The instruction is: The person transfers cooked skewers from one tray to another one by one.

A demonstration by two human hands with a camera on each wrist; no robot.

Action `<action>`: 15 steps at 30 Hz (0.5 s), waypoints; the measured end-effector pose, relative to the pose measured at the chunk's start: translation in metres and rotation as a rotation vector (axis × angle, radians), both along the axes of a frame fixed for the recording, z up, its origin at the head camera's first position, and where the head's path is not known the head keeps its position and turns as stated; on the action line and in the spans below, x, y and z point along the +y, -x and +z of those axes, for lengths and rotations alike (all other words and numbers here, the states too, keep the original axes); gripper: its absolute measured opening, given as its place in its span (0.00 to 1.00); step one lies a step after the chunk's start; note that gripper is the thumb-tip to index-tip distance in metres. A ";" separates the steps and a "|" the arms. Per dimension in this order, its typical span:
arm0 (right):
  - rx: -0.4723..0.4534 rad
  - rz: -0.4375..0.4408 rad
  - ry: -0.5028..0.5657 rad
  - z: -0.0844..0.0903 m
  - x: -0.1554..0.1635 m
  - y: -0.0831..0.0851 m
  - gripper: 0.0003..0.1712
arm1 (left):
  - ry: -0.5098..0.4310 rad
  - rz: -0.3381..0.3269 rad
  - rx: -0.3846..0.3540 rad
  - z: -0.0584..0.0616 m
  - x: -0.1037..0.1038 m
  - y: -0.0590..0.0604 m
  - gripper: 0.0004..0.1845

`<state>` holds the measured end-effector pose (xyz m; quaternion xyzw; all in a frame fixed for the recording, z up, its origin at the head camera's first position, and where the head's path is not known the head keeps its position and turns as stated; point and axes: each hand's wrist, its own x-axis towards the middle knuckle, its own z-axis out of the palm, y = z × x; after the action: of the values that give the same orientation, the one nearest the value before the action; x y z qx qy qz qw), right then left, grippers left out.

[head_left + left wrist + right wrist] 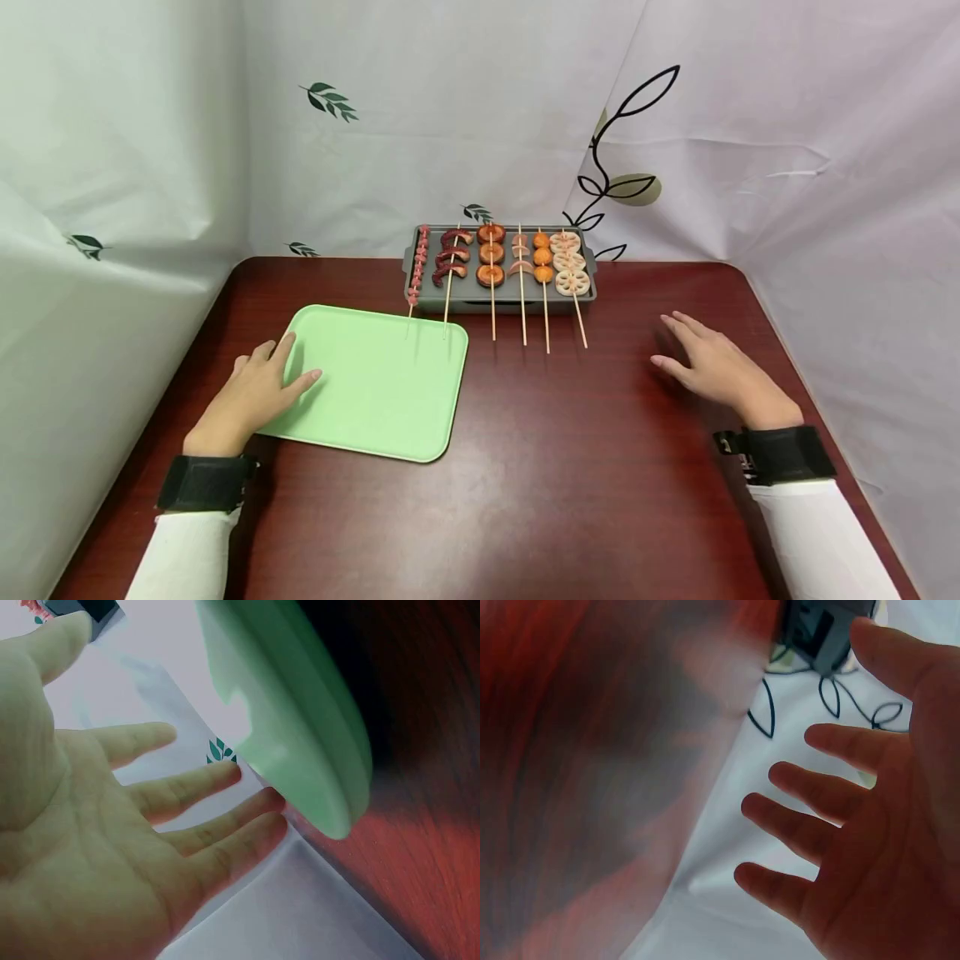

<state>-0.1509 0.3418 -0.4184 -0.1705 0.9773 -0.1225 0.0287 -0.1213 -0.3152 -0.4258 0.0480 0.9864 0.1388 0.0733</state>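
Fingers (282, 352) spread: left grip (251, 392) over tray (378, 379) edge, right grip (723, 367) over table (570, 467).

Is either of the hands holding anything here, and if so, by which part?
Nothing is held: the left hand is open near the light green rectangular tray, the right hand open above the dark red table.

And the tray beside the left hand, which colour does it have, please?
The tray is plain light green; the head view shows it best.
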 end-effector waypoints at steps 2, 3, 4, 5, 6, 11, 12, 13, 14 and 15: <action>0.010 0.013 0.006 -0.001 -0.004 -0.001 0.42 | 0.003 0.002 -0.002 -0.001 0.000 0.001 0.49; 0.008 0.016 0.011 -0.002 -0.006 -0.001 0.41 | 0.004 0.004 -0.007 -0.001 0.000 0.001 0.49; 0.006 0.017 0.014 -0.002 -0.008 -0.002 0.41 | 0.005 0.003 -0.011 -0.001 0.000 0.002 0.49; 0.006 0.021 0.014 -0.003 -0.009 -0.002 0.40 | 0.005 0.007 -0.016 -0.001 -0.001 0.002 0.48; 0.010 0.027 0.013 -0.004 -0.011 -0.002 0.39 | 0.008 0.010 -0.020 -0.002 -0.001 0.002 0.48; 0.029 0.068 0.024 -0.010 -0.020 -0.004 0.36 | 0.013 0.036 -0.046 -0.003 -0.006 0.002 0.44; 0.029 0.074 0.030 -0.011 -0.022 -0.004 0.35 | 0.014 0.041 -0.048 -0.004 -0.006 0.002 0.43; 0.028 0.080 0.036 -0.012 -0.024 -0.004 0.35 | 0.012 0.047 -0.051 -0.004 -0.007 0.002 0.42; 0.026 0.086 0.041 -0.013 -0.026 -0.005 0.35 | 0.010 0.051 -0.053 -0.004 -0.008 0.002 0.41; 0.025 0.091 0.044 -0.014 -0.027 -0.005 0.34 | 0.009 0.054 -0.056 -0.004 -0.009 0.002 0.39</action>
<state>-0.1459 0.3148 -0.4322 -0.2170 0.9658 -0.1407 0.0185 -0.1238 -0.3244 -0.4294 0.0170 0.9856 0.1375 0.0972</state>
